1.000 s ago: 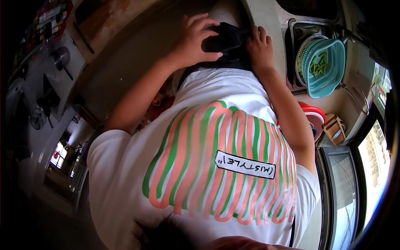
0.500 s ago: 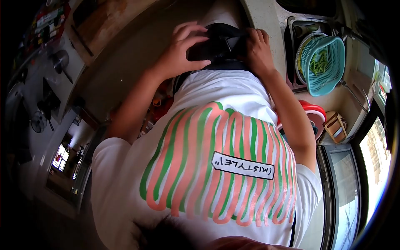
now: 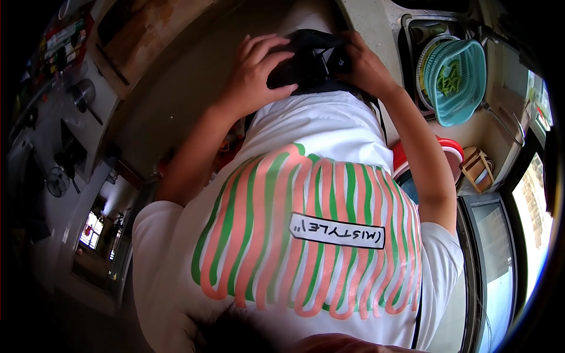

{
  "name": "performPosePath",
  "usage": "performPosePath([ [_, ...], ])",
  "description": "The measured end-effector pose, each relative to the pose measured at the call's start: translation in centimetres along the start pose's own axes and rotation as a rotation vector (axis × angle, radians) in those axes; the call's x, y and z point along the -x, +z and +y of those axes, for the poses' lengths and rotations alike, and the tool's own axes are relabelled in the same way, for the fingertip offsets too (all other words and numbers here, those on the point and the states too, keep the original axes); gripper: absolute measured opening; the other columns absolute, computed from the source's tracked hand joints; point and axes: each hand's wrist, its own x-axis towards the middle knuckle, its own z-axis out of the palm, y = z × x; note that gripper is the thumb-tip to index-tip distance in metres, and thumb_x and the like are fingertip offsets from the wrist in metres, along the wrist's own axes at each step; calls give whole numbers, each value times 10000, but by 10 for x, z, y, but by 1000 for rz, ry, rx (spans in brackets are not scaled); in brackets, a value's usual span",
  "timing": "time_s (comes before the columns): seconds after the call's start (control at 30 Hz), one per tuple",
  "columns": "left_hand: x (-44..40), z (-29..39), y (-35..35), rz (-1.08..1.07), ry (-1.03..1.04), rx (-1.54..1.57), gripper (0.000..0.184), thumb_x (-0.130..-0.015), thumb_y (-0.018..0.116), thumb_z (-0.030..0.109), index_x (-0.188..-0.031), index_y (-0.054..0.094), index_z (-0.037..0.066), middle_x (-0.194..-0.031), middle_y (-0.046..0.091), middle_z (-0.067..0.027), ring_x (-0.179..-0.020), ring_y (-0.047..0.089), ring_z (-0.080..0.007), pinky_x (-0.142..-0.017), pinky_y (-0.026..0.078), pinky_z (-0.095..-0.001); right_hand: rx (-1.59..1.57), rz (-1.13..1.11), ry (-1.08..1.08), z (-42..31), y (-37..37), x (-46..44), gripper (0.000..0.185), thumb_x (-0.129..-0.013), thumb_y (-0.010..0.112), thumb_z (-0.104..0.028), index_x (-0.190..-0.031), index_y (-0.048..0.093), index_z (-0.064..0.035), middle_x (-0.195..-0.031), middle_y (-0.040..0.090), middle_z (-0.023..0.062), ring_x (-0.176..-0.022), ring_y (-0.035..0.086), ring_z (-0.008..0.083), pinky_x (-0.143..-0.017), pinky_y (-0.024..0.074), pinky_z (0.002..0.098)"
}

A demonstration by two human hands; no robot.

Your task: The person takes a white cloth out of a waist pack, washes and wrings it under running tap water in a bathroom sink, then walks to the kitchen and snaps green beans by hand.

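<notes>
A black item (image 3: 306, 62), perhaps a pouch or folded cloth, lies at my waist, just beyond the hem of my white striped shirt (image 3: 312, 235). My left hand (image 3: 256, 73) curves around its left side, with the fingers above and the thumb below. At its right end, the fingers of my right hand (image 3: 365, 65) bend over the edge, their tips partly hidden. Small pale lettering shows on the black surface near that hand.
On the right, a teal basket (image 3: 471, 88) with green vegetables sits by the sink (image 3: 409, 76). Below are a red basin (image 3: 450, 144) and a wooden holder (image 3: 477, 169). A worktop (image 3: 126, 44) and a pan (image 3: 82, 91) are at the left.
My left hand has moved left and slightly down, and its side of the black item now spreads further left. My right hand has turned, uncovering the lettering. The view has shifted slightly.
</notes>
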Motion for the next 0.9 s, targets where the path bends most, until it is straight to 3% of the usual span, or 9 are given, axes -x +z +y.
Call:
performPosePath([
  [0.33,0,-4,5,14,-5,48,495,-692,816,210,-1132,650,57,-1317,559,-98,-1265,481,-318,-1086,360,-448,-44,-30,37,-1,-3,3,568,-702,803,-150,-1164,574,88,-1367,442,193,-1146,578,369,-984,495,368],
  [0.5,0,-7,10,-6,14,121,548,-740,798,196,-1236,620,44,-1385,536,-132,-1256,501,-330,-1043,417,-409,-27,-14,43,-2,-3,3,556,-704,786,-143,-1165,578,88,-1371,443,190,-1154,572,368,-982,494,367],
  [0.7,9,-4,20,-77,-80,155,606,-779,791,202,-1317,568,35,-1388,527,-157,-1212,536,-328,-1013,445,-383,-1,-9,52,-5,-22,13,409,-780,726,-165,-1127,633,31,-1300,528,162,-1144,590,332,-970,494,358],
  [0.9,4,8,13,20,-150,226,590,-782,790,182,-1298,560,14,-1343,539,-153,-1227,520,-324,-1032,428,-381,-504,26,388,13,-40,49,207,-900,554,-55,-1092,624,-21,-1212,598,140,-1087,617,268,-914,494,366],
])
